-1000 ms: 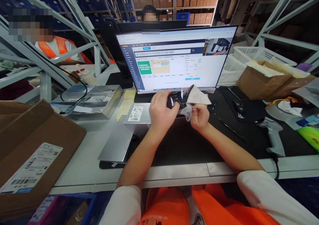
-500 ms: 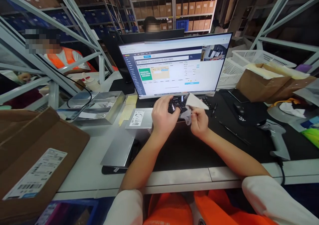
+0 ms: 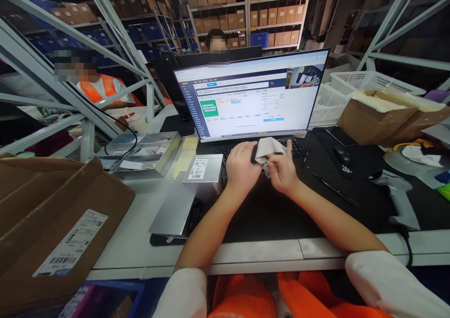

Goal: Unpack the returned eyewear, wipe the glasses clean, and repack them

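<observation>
My left hand (image 3: pixel 242 167) is closed around a glossy black object (image 3: pixel 253 155), which is now mostly covered, so its kind does not show. Over that object lies a white cloth (image 3: pixel 269 148), pinched by my right hand (image 3: pixel 284 171) with the index finger raised. A bit of clear plastic film (image 3: pixel 266 170) hangs below the cloth between the hands. To the left of my left hand stands a silver box (image 3: pixel 211 176) with a white label. Nearer me lies another silver box part (image 3: pixel 172 212). Behind the hands is a keyboard (image 3: pixel 297 145), partly hidden.
A monitor (image 3: pixel 242 97) stands behind my hands. At right lie a pen (image 3: pixel 335 190), a mouse (image 3: pixel 341 155) and a barcode scanner (image 3: pixel 399 198). A large cardboard box (image 3: pixel 52 215) fills the left side; a sectioned tray (image 3: pixel 168 156) sits beyond it. Two people are across the desk.
The white cloth has come down over the black object, where before it stuck up beside it. My right hand has moved closer to my left. The screen content has changed slightly.
</observation>
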A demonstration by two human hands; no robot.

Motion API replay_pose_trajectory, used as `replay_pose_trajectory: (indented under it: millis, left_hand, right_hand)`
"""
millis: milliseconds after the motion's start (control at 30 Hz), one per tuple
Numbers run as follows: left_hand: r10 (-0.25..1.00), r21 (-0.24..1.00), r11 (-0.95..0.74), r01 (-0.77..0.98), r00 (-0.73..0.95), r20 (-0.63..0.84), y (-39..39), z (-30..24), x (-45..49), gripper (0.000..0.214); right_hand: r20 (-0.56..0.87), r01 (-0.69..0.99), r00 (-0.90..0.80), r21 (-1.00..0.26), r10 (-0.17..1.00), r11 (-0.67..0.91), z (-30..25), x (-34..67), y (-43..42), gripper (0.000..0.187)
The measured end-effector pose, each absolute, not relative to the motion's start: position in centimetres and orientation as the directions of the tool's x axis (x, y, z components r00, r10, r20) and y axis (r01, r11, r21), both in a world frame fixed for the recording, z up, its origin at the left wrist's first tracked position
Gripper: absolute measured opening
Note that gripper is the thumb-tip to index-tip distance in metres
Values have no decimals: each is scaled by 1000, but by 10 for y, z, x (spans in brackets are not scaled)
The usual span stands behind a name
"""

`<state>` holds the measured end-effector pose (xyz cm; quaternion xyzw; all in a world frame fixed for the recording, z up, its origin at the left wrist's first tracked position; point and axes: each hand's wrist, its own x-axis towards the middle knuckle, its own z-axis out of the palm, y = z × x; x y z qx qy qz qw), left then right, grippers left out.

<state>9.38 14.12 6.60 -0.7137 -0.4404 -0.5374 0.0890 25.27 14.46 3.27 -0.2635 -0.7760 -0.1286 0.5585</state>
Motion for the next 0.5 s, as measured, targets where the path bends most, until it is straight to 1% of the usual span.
replay_pose_trajectory:
  millis: [167, 233, 333, 367, 433, 500]
  left_hand:
    - [546, 347, -573, 742, 31, 837, 143, 63, 96, 30]
    - [541, 336, -579, 743, 42, 840, 144, 62, 96, 30]
    - [556, 336, -581, 741, 60, 829, 144, 62, 96, 27]
    - [561, 342, -578, 741, 56, 826, 143, 63, 95, 26]
    - [553, 350, -575, 740, 36, 833, 142, 65, 95, 27]
    - [534, 348, -575, 740, 18, 845, 141, 66, 95, 30]
  right_hand:
    - [940, 582, -128, -187, 317, 791, 37, 259, 150, 7]
    - [930, 574, -171, -175, 326, 800, 36, 256, 147, 7]
    - [900, 548, -291, -122, 325, 828, 35, 253, 144, 9]
    - [898, 547, -301, -114, 321, 830, 36, 254, 145, 10]
    - [912, 568, -258, -123, 319, 813, 39, 259, 147, 11]
    - [931, 608, -173, -155, 321, 779, 43, 264, 149, 10]
